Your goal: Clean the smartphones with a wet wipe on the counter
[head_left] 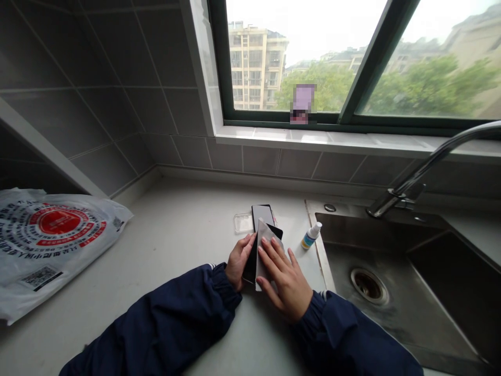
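Note:
My left hand [238,261] grips the left edge of a black phone [250,265], which is tilted above the counter. Over the phone's face lies a grey cleaning cloth [261,237]. My right hand [284,274] rests on that cloth, fingers stretched out and slightly spread, pressing it against the phone. The cloth and hand hide much of the phone. Just beyond them, a second dark-edged phone [263,213] with a light screen lies on the counter. A clear phone case [243,223] is beside it. To the right stands a small spray bottle [311,236] with a white top.
The white counter [176,235] runs under my hands. At the far left is a white plastic bag [78,230] with red and black print. On the right are a steel sink [387,256] and a chrome faucet [415,175]. A window sill [313,137] borders the back wall.

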### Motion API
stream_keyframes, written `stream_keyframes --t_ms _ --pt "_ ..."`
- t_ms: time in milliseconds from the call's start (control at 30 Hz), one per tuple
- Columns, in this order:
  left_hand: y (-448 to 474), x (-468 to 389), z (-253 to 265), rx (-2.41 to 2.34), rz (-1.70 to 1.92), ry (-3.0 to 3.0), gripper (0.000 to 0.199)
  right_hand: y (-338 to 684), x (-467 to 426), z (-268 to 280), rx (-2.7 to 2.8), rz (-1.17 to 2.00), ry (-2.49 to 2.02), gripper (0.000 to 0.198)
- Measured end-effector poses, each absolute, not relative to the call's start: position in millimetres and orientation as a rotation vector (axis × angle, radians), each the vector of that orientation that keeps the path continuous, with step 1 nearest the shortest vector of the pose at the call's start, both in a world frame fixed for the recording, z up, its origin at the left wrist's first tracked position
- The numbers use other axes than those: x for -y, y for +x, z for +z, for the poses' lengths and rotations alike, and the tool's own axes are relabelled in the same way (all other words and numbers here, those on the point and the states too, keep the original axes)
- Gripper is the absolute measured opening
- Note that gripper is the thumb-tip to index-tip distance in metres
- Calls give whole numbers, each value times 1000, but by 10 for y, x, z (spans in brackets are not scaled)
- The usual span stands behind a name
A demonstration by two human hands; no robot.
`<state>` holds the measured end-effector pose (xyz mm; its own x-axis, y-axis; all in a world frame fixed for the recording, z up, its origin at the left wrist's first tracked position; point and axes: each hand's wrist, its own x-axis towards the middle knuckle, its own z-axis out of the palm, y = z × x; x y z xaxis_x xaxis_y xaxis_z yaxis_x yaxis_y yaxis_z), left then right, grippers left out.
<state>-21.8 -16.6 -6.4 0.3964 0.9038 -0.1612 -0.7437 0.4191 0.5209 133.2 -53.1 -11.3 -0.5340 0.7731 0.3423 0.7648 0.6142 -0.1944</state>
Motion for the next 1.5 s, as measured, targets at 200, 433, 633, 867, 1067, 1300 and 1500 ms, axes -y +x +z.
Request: stream_keyframes --t_ms 200,433,633,867,1067,1300,1500 --pt "-228 146 -76 -472 1067 379 55 1337 526 -96 2464 43 -1231 61" --pt "-230 167 -24 -507 1053 390 58 1349 545 -99 2458 19 -1224 63" --pt "-239 170 -41 -506 1039 411 54 1359 526 -157 2427 33 -1201 64" --pt "-227 166 3 -495 1032 423 53 1375 499 -172 2429 100 -1205 63" --pt "-226 168 19 -488 1013 414 55 1347 524 -179 2422 61 -1193 61" --pt "-241 172 42 -506 949 307 63 1280 593 -168 2558 41 -941 55" --pt "-238 173 3 -462 926 398 68 1347 535 -139 2468 -48 -1044 57"
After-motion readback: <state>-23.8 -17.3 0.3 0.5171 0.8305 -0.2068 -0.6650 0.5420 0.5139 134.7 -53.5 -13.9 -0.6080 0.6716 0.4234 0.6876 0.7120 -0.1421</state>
